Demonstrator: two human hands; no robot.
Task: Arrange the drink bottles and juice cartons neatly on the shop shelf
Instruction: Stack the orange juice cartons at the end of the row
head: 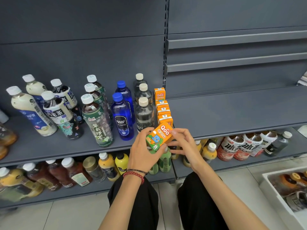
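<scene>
An orange Qoo juice carton (159, 136) is tilted in front of the grey middle shelf (232, 112). My left hand (142, 151) grips its lower left side. My right hand (184, 143) pinches its right edge. Behind it a row of several matching orange cartons (163, 110) runs back to the shelf wall. To their left stand rows of clear bottles (144, 113), blue soda bottles (123, 117), green tea bottles (98, 120), dark oolong bottles (61, 113) and milky white bottles (31, 110).
The lower shelf (232, 166) holds many mixed bottles, yellow, brown, green and red-labelled. A white crate (272, 188) with packaged goods sits on the tiled floor at the right. The right half of the middle shelf is bare. Narrow shelves hang above.
</scene>
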